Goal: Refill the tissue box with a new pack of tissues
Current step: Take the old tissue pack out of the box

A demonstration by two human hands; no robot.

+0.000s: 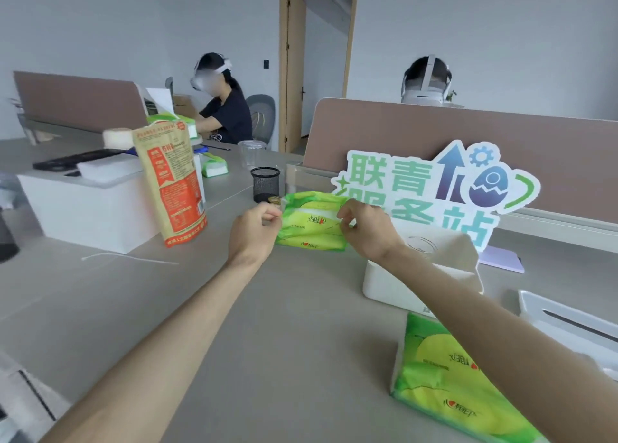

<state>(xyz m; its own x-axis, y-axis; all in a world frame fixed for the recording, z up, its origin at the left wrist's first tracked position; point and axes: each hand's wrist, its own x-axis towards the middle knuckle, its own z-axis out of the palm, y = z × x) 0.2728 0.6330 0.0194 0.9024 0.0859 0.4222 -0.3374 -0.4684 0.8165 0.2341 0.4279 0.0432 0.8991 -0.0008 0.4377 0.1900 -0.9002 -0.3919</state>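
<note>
Left hand (257, 223) and right hand (363, 228) pinch opposite ends of green plastic tissue pack (311, 225); uneven pulling could rip tissues.

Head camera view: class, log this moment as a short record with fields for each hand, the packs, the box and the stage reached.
left hand: pinching the held tissue pack's left end
right hand: pinching its right end
held tissue pack: green, raised over the desk
spare pack: lying near the right forearm
tissue box: white, open
lid: set aside, right
stage: pack not yet in box
</note>
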